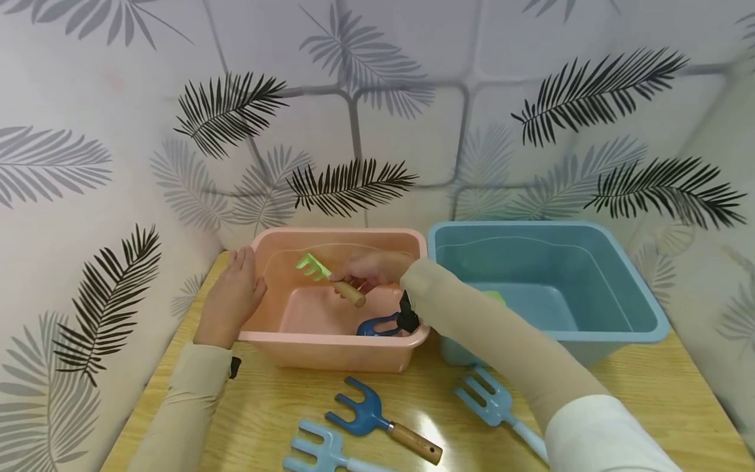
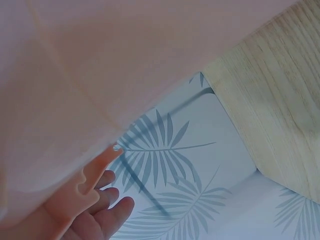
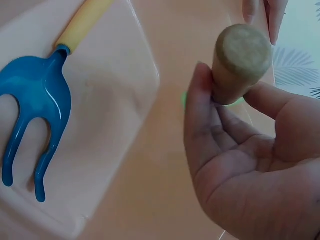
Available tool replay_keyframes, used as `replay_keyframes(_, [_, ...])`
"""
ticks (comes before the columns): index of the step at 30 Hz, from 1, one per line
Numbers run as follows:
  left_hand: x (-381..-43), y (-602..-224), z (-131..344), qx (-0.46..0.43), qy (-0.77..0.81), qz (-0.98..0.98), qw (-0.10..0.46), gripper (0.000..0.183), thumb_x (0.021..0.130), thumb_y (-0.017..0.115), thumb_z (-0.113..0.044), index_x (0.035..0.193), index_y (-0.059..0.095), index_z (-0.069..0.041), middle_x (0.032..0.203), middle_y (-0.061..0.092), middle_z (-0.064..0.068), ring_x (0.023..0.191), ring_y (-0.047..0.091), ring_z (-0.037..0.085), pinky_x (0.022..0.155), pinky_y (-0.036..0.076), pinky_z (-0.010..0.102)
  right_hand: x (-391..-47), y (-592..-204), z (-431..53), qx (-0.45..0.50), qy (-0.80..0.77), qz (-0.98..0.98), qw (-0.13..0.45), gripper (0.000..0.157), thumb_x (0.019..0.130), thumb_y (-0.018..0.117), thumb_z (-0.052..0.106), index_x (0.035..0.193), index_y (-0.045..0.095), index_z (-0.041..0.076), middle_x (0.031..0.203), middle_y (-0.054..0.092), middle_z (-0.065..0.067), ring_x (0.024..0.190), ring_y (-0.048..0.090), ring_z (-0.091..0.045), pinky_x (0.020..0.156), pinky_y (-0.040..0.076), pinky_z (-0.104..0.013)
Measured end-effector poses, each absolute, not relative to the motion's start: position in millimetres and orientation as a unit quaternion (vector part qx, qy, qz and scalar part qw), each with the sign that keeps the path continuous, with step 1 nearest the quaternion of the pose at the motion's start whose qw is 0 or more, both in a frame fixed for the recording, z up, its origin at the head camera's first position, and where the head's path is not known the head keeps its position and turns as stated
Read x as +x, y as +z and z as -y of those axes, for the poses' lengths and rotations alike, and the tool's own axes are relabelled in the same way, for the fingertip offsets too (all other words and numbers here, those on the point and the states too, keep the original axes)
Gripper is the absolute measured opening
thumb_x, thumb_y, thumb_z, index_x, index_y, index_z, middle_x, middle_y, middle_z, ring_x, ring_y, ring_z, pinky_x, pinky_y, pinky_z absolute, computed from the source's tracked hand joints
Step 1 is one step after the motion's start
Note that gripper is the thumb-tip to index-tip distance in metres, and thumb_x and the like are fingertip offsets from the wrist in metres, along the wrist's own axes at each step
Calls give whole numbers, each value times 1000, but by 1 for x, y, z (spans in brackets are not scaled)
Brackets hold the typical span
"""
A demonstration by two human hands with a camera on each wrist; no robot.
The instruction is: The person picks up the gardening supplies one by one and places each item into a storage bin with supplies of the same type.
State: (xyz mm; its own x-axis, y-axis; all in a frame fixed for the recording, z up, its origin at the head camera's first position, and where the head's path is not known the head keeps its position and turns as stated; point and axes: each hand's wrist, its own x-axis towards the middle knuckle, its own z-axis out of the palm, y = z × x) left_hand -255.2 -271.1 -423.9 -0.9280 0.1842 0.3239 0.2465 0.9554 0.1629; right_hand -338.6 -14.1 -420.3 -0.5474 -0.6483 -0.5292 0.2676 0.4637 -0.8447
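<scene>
Over the inside of the pink basin (image 1: 330,339), my right hand (image 1: 368,269) pinches the wooden handle of a small green hand rake (image 1: 350,293). Its green tines point up and left, and the round handle end faces the camera in the right wrist view. Below it in the basin lies a blue garden fork (image 3: 40,85) with a yellowish handle, partly hidden by my right wrist in the head view. My left hand (image 1: 232,295) rests on the basin's left rim, fingers extended; in the left wrist view several fingertips (image 2: 117,215) show past the rim.
A blue basin (image 1: 548,335) stands to the right, with a light green item (image 1: 494,296) partly hidden behind my right arm. In front lie a dark blue fork (image 1: 368,413) with a wooden handle and two light blue forks, one left (image 1: 324,449), one right (image 1: 495,403). A patterned wall covering rises behind.
</scene>
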Motion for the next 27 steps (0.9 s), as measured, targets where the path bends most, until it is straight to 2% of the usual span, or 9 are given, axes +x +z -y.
replay_keyframes(3, [-256, -425, 272, -109, -101, 977, 151, 57, 88, 53, -8, 133, 31, 19, 135, 35, 36, 127, 31, 49, 100, 32, 55, -338, -420, 13, -135, -488, -727, 464, 42, 94, 54, 22, 119, 52, -11, 107, 61, -24, 73, 61, -21, 64, 53, -31])
replay_keyframes(6, [-255, -426, 272, -107, -102, 978, 148, 58, 89, 53, -9, 133, 30, 20, 135, 35, 36, 127, 31, 48, 101, 31, 54, -339, -421, 11, -143, -466, -739, 465, 40, 94, 55, 23, 115, 56, -11, 95, 64, -18, 71, 61, -20, 66, 53, -32])
replay_keyframes(10, [-254, -426, 273, -109, -102, 978, 149, 58, 89, 53, -10, 133, 31, 20, 135, 35, 36, 127, 31, 49, 100, 32, 55, -339, -424, 9, -156, -441, -758, 454, 36, 93, 56, 26, 102, 62, -9, 79, 63, -9, 70, 60, -21, 70, 53, -33])
replay_keyframes(14, [-254, -426, 273, -112, -103, 977, 149, 58, 89, 53, -9, 134, 30, 19, 136, 35, 36, 127, 30, 48, 100, 31, 55, -339, -426, 8, -156, -420, -775, 446, 32, 91, 58, 27, 88, 64, -4, 70, 59, -6, 67, 58, -20, 70, 53, -33])
replay_keyframes(16, [-255, -426, 273, -110, -103, 977, 148, 58, 89, 52, -9, 134, 30, 19, 136, 35, 36, 128, 30, 48, 101, 31, 55, -340, -427, 7, -176, -397, -780, 451, 35, 92, 56, 27, 76, 62, -4, 62, 55, -7, 62, 54, -20, 67, 52, -31])
replay_keyframes(19, [-255, -425, 272, -108, -102, 979, 143, 58, 90, 52, -10, 134, 29, 19, 136, 34, 36, 128, 30, 48, 100, 31, 55, -341, -427, 6, -224, -360, -774, 470, 45, 95, 50, 25, 61, 53, -3, 52, 46, -9, 51, 45, -20, 57, 46, -27])
replay_keyframes(22, [-255, -424, 272, -105, -102, 980, 136, 58, 90, 51, -10, 135, 29, 19, 137, 33, 36, 128, 29, 48, 101, 31, 55, -339, -425, 6, -273, -329, -760, 488, 52, 97, 45, 21, 52, 39, -4, 48, 31, -11, 44, 28, -20, 46, 29, -27])
replay_keyframes(25, [-254, -423, 271, -106, -102, 980, 135, 58, 90, 52, -10, 135, 28, 19, 137, 33, 36, 129, 28, 48, 101, 31, 55, -338, -423, 7, -260, -313, -776, 482, 49, 95, 49, 20, 53, 38, -3, 49, 30, -9, 43, 24, -18, 45, 22, -27])
replay_keyframes(27, [-254, -422, 271, -109, -103, 979, 139, 58, 90, 52, -9, 135, 29, 19, 136, 34, 36, 128, 29, 48, 100, 31, 55, -337, -423, 8, -244, -296, -796, 467, 47, 93, 53, 21, 54, 42, -1, 48, 34, -7, 43, 28, -16, 45, 23, -26])
